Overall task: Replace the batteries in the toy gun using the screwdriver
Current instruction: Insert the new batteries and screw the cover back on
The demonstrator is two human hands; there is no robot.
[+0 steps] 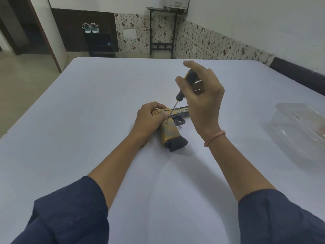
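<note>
A: Toy gun (171, 132)?
B: Flat on table (88, 103), centre. My left hand (151, 117) clamps its rear.
A: Screwdriver (182, 88)?
B: My right hand (202, 97) grips the handle, tip on the gun body.
A: Else?
B: Clear container (302, 131) at 3 o'clock.

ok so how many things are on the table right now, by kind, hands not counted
toy gun: 1
screwdriver: 1, held in the right hand with its tip on the gun
clear plastic container: 1
total: 3
The left hand steadies the gun on the table.
</note>
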